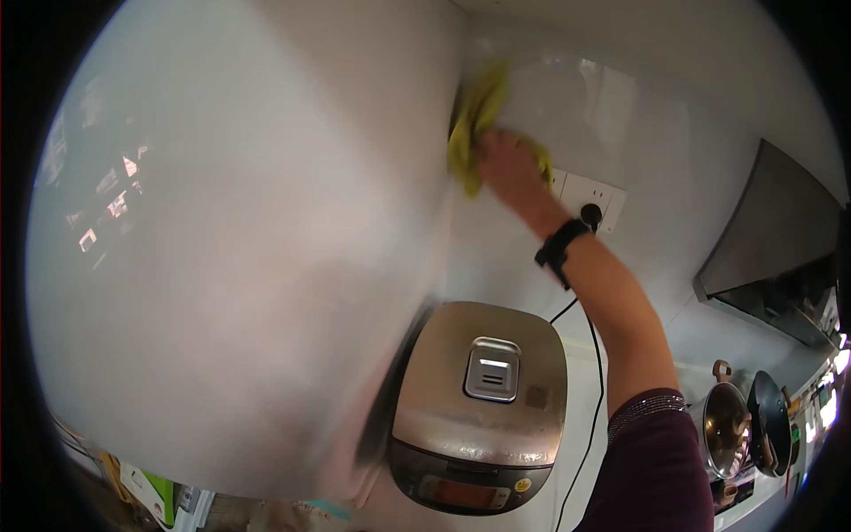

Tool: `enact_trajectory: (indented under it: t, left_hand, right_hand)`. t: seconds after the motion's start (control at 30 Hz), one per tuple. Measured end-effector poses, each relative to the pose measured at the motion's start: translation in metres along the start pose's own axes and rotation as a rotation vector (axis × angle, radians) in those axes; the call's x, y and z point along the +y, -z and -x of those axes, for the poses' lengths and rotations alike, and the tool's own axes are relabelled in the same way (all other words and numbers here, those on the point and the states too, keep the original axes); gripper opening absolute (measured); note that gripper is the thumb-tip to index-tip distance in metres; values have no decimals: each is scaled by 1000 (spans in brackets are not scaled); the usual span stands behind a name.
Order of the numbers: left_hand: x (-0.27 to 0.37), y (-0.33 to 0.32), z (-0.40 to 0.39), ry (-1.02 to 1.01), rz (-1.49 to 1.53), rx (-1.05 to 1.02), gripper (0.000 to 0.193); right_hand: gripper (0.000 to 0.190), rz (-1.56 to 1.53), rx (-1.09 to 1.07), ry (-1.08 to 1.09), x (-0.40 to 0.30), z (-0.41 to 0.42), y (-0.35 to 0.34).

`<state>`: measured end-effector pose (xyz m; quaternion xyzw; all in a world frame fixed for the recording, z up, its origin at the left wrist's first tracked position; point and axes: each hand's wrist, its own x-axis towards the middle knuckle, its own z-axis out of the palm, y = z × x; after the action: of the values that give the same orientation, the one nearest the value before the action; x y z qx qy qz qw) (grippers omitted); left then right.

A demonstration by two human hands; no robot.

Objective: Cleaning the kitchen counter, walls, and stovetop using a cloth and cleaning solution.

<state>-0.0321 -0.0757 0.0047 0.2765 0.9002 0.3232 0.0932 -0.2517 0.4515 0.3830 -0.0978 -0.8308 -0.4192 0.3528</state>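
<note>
My right hand (508, 166) grips a yellow-green cloth (484, 113) against the glossy white wall (565, 106), close to the inside corner. Both hand and cloth are somewhat blurred. A black band (564, 249) circles my right wrist. Just beyond the hand is a white wall socket panel (592, 194), partly covered by the cloth, with a black plug (590, 214) in it. Below my forearm stands a rice cooker (482, 405) with a closed brownish metallic lid. My left hand is out of view.
A tall glossy white surface (233, 266) fills the left side. A black cord (598, 386) hangs beside the cooker. At right, a dark range hood (771, 226) juts out above a lidded pot (726, 429) and a dark frying pan (771, 422).
</note>
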Motion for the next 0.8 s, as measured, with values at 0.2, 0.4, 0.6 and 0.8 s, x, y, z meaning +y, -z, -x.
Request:
enact_trajectory:
  t: [0.2, 0.4, 0.6, 0.8]
  left_hand:
    - [8, -4, -4, 133, 75, -5, 30]
    - [-6, -5, -10, -46, -74, -37, 30]
    - [-6, 1, -14, 116, -71, -185, 32]
    - [7, 11, -27, 302, -50, -345, 39]
  right_hand:
    - [21, -167, -281, 279, -58, 105, -29]
    - [14, 48, -83, 41, 21, 40, 18]
    - [16, 111, -37, -231, 137, 76, 31]
    - [19, 346, -152, -312, 201, 181, 41]
